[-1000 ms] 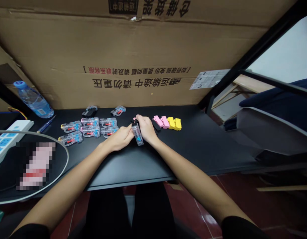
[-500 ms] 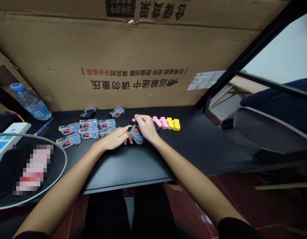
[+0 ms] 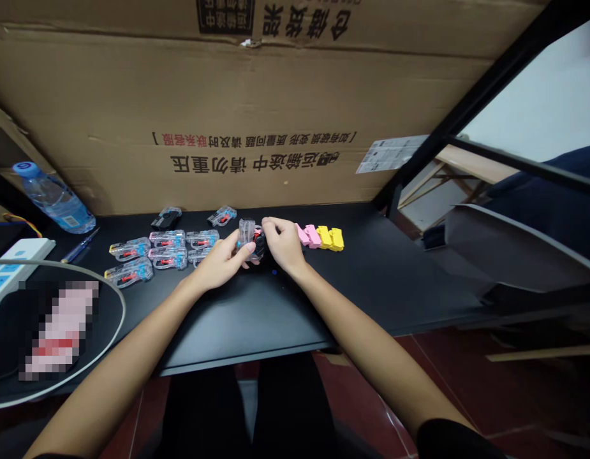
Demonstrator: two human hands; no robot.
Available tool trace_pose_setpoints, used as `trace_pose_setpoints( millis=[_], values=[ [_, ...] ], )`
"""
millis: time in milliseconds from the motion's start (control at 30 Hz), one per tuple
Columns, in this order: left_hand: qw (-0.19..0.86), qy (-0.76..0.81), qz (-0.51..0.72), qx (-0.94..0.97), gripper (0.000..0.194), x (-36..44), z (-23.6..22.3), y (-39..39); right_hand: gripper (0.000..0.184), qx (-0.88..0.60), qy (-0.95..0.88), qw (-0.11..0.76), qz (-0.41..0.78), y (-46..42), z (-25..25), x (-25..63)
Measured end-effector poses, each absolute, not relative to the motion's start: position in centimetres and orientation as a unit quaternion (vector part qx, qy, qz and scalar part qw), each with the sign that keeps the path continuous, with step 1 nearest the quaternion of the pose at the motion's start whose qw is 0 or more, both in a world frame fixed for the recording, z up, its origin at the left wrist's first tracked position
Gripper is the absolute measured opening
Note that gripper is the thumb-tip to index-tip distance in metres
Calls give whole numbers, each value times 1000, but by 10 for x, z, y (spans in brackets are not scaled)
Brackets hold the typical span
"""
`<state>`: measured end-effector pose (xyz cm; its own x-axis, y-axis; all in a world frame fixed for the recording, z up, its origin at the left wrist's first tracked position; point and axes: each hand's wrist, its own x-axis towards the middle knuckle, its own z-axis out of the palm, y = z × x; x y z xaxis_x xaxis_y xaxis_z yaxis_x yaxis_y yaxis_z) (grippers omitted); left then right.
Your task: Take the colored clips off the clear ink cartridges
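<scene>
My left hand (image 3: pixel 221 262) is closed around a small clear plastic toy pistol (image 3: pixel 247 231), its thumb pressed along the near side. Red, blue and black bits show inside and beside the clear shell. Against the pistol's right side, my right hand (image 3: pixel 285 247) has its fingertips pinched together; what they hold is hidden. Just right of that hand lie pink plastic pieces (image 3: pixel 312 236) and yellow plastic pieces (image 3: pixel 331 238) in a row. Several more clear toy pistols (image 3: pixel 168 257) rest left of my left hand. Behind them are a black-and-clear one (image 3: pixel 166 218) and another clear one (image 3: pixel 222 215).
A cardboard sheet (image 3: pixel 256 95) stands along the back of the black table (image 3: pixel 247 325). To the left are a water bottle (image 3: pixel 55 199), a pen-like screwdriver (image 3: pixel 81 246), a white power strip (image 3: pixel 18 268) and a looped cable (image 3: pixel 117 331). A small blue dot (image 3: pixel 274 272) lies near my right hand.
The toy pistol has turned and risen slightly, its clear shell now upright in my left hand. My left thumb has come over its near side. The right hand stays close, still pinched.
</scene>
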<state>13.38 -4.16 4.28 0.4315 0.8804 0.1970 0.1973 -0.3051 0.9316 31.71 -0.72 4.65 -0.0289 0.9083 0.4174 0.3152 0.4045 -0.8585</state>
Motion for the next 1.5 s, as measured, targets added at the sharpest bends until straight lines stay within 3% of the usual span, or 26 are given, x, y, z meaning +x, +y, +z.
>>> trace_pose_setpoints(
  millis=[400, 633, 733, 867, 1167, 1500],
  values=[
    [478, 382, 396, 684, 46, 136, 41, -38, 37, -445, -692, 527, 211, -13, 47, 321],
    [372, 455, 408, 698, 39, 126, 49, -38, 27, -381, -768, 502, 118, -7, 47, 324],
    [356, 456, 391, 715, 35, 124, 50, -39, 40, -371, -792, 476, 90, -7, 42, 322],
    [375, 453, 398, 704, 37, 131, 49, -43, 53, -385, -759, 523, 56, -10, 35, 316],
    [410, 454, 486, 625, 46, 148, 34, -43, 61, -421, -732, 532, 68, -7, 36, 309],
    [508, 418, 420, 625, 54, 141, 36, -34, 65, -327, -813, 480, 33, 4, 34, 327]
  ],
)
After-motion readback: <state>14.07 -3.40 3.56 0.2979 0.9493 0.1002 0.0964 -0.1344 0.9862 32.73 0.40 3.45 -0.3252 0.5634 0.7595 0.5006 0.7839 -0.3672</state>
